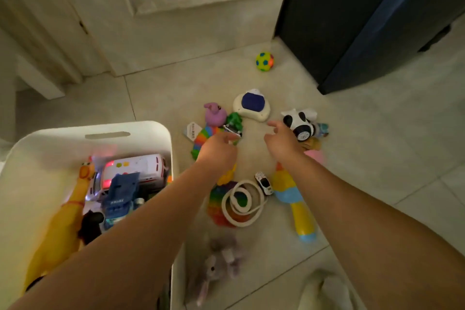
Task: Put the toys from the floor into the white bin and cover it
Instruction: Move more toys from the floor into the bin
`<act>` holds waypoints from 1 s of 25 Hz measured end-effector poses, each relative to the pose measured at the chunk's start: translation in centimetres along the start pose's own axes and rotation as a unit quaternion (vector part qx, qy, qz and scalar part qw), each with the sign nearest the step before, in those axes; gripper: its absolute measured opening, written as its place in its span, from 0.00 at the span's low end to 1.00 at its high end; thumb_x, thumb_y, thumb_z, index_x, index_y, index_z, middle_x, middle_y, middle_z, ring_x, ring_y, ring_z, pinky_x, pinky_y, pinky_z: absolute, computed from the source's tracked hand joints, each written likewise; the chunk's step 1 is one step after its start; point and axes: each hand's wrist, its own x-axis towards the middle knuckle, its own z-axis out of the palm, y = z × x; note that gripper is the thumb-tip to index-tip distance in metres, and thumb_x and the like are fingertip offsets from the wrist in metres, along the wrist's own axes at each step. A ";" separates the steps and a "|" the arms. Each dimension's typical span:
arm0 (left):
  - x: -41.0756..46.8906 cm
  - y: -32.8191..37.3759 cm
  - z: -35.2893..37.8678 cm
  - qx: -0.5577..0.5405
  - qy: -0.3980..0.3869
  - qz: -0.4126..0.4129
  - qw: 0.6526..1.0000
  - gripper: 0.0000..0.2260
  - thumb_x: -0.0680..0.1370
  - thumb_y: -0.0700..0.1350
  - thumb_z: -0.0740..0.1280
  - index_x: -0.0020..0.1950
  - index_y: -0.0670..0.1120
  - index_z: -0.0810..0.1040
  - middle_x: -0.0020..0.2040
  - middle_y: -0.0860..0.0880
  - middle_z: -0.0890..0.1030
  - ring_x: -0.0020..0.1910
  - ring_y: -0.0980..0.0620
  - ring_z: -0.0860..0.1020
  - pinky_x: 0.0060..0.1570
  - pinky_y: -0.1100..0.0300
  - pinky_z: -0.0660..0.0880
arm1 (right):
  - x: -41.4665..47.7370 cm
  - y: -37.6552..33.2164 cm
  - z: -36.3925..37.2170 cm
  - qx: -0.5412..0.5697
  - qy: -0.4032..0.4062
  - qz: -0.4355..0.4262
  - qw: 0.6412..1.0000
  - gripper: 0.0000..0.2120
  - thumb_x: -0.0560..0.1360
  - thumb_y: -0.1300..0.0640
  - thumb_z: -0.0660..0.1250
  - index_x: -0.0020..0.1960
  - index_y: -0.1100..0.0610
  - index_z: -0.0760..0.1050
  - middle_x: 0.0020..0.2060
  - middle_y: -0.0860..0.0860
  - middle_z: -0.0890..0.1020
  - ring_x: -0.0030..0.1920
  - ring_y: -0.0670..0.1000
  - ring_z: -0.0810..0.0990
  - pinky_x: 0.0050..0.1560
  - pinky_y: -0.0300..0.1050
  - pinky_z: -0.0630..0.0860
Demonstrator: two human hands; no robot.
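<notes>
- My left hand (218,151) reaches over the toy pile, fingers curled around a small black-and-white toy car (232,130); the grip looks closed on it, though blur hides the fingertips.
- My right hand (281,139) hangs open beside it, fingers spread, holding nothing, just next to the panda car (300,123).
- White bin (161,133) sits on the floor at my left, uncovered. Inside: a yellow rubber chicken (63,219), a white ambulance (141,168) with red lights lit, a blue plastic toy (120,194).
- On the tile floor (377,158), near my left hand: a purple figure (214,114), a green toy (234,118) touching it, a rainbow caterpillar (202,137).
- Farther out: a white-and-blue domed toy (251,106); a green-and-yellow ball (264,61) well apart, near the dark cabinet (364,20).
- Closer to me: a white coiled ring (242,202) lying on a rainbow pop toy (216,206), a small white car (263,183) just beside it, a yellow-and-blue bowling-pin toy (297,205) under my right forearm.
- A grey plush (219,262) lies beside the bin's near corner.
</notes>
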 end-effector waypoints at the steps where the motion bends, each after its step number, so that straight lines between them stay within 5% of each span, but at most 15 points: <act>1: 1.9 0.7 0.1 0.012 0.005 -0.005 1.000 0.17 0.80 0.38 0.58 0.68 0.49 0.72 0.59 0.49 0.77 0.53 0.47 0.78 0.53 0.55 0.77 | 2.2 -0.6 0.4 -0.023 -0.001 -0.019 1.000 0.24 0.77 0.61 0.61 0.72 0.53 0.66 0.66 0.58 0.71 0.54 0.57 0.77 0.49 0.46 0.73; 5: 8.7 2.1 0.2 -0.041 0.000 -0.020 0.999 0.20 0.78 0.35 0.59 0.70 0.42 0.70 0.64 0.41 0.77 0.49 0.47 0.79 0.45 0.58 0.78 | 10.4 -1.6 2.9 -0.081 -0.012 -0.076 0.994 0.36 0.73 0.62 0.66 0.77 0.48 0.56 0.73 0.59 0.61 0.69 0.61 0.68 0.66 0.51 0.70; 8: 10.8 2.9 0.2 0.051 0.029 -0.042 0.997 0.18 0.81 0.38 0.58 0.72 0.41 0.69 0.75 0.46 0.65 0.71 0.46 0.65 0.65 0.57 0.66 | 14.4 -1.8 4.0 -0.209 -0.029 -0.091 0.973 0.43 0.73 0.64 0.67 0.78 0.43 0.47 0.78 0.56 0.46 0.76 0.63 0.51 0.74 0.54 0.58; 10: 11.9 2.5 0.1 0.000 0.019 -0.064 0.998 0.19 0.80 0.37 0.59 0.71 0.41 0.69 0.72 0.43 0.68 0.67 0.44 0.70 0.60 0.57 0.71 | 16.0 -1.6 4.7 -0.254 -0.055 -0.097 0.961 0.47 0.71 0.64 0.69 0.78 0.40 0.45 0.78 0.56 0.43 0.76 0.64 0.48 0.75 0.56 0.55; 13: 12.8 1.5 0.5 -0.137 0.024 -0.082 0.987 0.20 0.78 0.35 0.59 0.70 0.38 0.67 0.63 0.37 0.78 0.57 0.38 0.79 0.41 0.57 0.76 | 16.4 -0.9 5.7 -0.244 -0.023 -0.110 0.963 0.41 0.71 0.59 0.70 0.76 0.40 0.53 0.72 0.56 0.56 0.67 0.63 0.62 0.63 0.54 0.67; 17: 11.7 2.2 0.0 -0.236 -0.011 -0.097 0.967 0.20 0.79 0.42 0.64 0.70 0.41 0.68 0.64 0.36 0.76 0.61 0.36 0.77 0.56 0.45 0.77 | 13.2 -1.2 3.6 -0.017 0.013 -0.087 0.996 0.40 0.65 0.49 0.78 0.71 0.42 0.60 0.61 0.53 0.64 0.60 0.56 0.70 0.60 0.49 0.72; 20: 10.6 3.3 -1.3 -0.297 -0.036 -0.111 0.948 0.36 0.69 0.60 0.74 0.72 0.49 0.66 0.66 0.46 0.76 0.61 0.43 0.77 0.57 0.44 0.77 | 7.3 -2.6 1.2 0.061 -0.070 -0.189 0.978 0.41 0.63 0.49 0.79 0.69 0.40 0.60 0.59 0.47 0.65 0.60 0.49 0.72 0.60 0.43 0.73; 23: 9.5 3.7 -2.0 -0.340 -0.065 -0.116 0.931 0.23 0.70 0.54 0.74 0.62 0.46 0.76 0.56 0.43 0.83 0.52 0.43 0.82 0.52 0.44 0.80 | 3.7 -3.0 -0.7 0.055 -0.141 -0.252 0.956 0.33 0.70 0.43 0.73 0.70 0.38 0.60 0.61 0.46 0.69 0.60 0.47 0.74 0.58 0.41 0.75; 25: 8.4 3.1 -2.1 -0.342 -0.062 -0.121 0.930 0.19 0.72 0.50 0.74 0.60 0.46 0.76 0.53 0.42 0.83 0.50 0.42 0.83 0.48 0.46 0.81 | 5.6 -1.4 -2.7 -0.002 -0.032 -0.196 0.980 0.27 0.76 0.38 0.61 0.73 0.42 0.61 0.64 0.49 0.72 0.63 0.50 0.73 0.60 0.47 0.73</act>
